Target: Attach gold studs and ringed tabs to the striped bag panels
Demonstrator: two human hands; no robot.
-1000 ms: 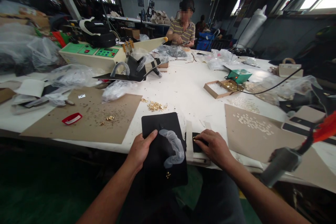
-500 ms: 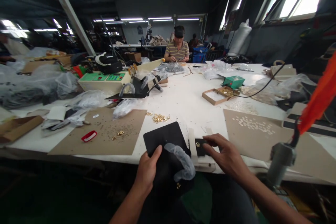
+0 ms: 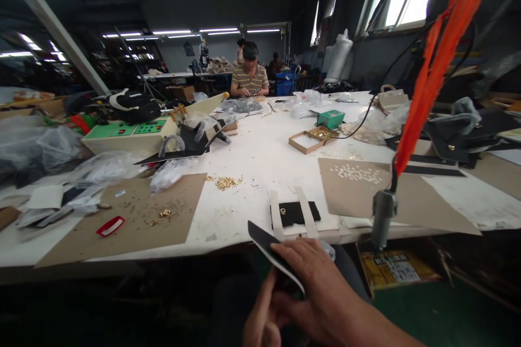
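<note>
A black bag panel point(image 3: 264, 239) with a pale edge is held tilted in front of me, below the table's front edge. My right hand point(image 3: 315, 276) lies across its upper face, fingers together, gripping it. Underneath, my left hand point(image 3: 264, 309) grips the same panel from its lower side; its fingertips are partly hidden. A bit of the clear plastic wrap point(image 3: 328, 250) on the panel's handle shows beyond my right hand. Just past the panel, a black pad point(image 3: 296, 214) with a gold ring point(image 3: 283, 211) lies on the table between two pale strips point(image 3: 306, 211).
Gold hardware pieces point(image 3: 227, 182) lie in a pile, left of centre. A brown board point(image 3: 179, 217) carries a red oval item point(image 3: 110, 226). At right, a grey tool point(image 3: 385, 211) hangs from orange cloth point(image 3: 431, 81). A co-worker point(image 3: 249, 77) sits across the table.
My right hand has left the black pad and come down onto the bag panel. The panel has been lowered and tipped nearly edge-on. The view has turned to the right.
</note>
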